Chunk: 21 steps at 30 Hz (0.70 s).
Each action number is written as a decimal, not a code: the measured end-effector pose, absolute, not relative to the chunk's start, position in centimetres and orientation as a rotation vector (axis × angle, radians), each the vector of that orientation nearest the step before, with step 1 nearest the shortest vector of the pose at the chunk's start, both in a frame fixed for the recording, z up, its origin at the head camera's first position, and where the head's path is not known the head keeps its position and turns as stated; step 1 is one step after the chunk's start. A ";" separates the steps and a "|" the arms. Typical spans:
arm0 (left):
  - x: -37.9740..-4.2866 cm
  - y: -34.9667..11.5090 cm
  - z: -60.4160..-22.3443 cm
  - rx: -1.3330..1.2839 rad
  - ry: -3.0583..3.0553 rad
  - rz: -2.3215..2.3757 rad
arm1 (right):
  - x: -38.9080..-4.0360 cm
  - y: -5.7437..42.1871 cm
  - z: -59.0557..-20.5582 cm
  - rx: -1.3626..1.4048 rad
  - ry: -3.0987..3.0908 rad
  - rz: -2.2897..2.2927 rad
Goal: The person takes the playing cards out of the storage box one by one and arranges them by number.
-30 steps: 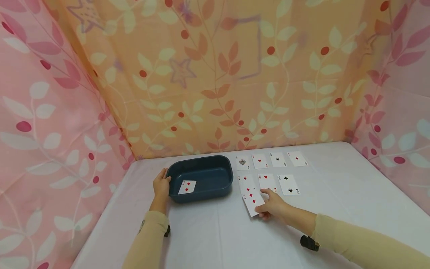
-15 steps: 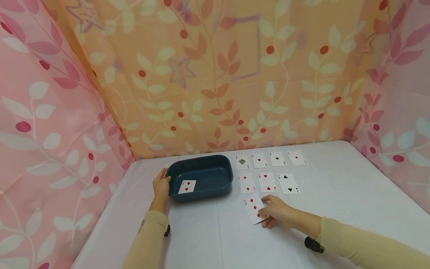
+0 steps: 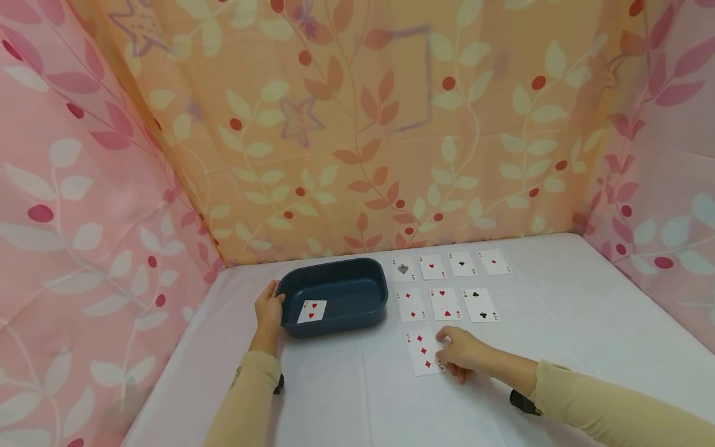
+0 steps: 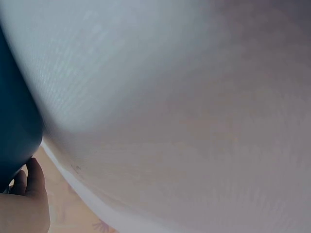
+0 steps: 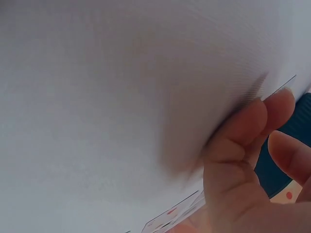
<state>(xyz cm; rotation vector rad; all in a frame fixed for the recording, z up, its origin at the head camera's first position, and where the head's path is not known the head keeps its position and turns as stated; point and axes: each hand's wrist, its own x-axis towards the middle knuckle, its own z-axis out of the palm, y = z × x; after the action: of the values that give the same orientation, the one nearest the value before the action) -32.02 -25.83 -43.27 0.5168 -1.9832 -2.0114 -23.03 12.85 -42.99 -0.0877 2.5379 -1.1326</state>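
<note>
At the left end of the dark blue basin, my left hand grips the wall and rim. A playing card showing two red hearts lies inside it. In front of the rows of cards, the three of diamonds lies face up on the white cloth. My right hand is at that card's right edge, a fingertip overlapping it. The right wrist view shows the thumb standing apart from the fingers, with a thin card edge beyond them. The left wrist view catches only part of the left hand against the basin.
Beyond the three of diamonds lie the two of diamonds, two of hearts and two of clubs. Behind them is a row of aces, among them the ace of spades. Patterned curtains enclose the table.
My right hand brought the three of diamonds nearer, off the two of diamonds, and laid it flat; its thumb has come away. The left hand stays on the basin.
</note>
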 end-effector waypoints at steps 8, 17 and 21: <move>-31.9 -25.8 -43.2 0.522 -1.969 -2.033 | -24.4 12.7 -43.3 -0.053 2.460 -1.350; -31.7 -25.8 -43.1 0.514 -1.985 -2.028 | -26.4 10.2 -41.6 -0.090 2.189 -1.711; -31.6 -25.7 -43.0 0.518 -1.999 -2.016 | -27.1 8.4 -40.8 -0.178 2.040 -1.865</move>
<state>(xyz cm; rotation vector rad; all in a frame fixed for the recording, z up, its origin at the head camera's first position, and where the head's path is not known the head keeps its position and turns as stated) -31.62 -25.67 -43.04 0.5181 -1.9986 -2.0163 -27.14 8.40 -40.83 -0.1782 2.0397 -1.8646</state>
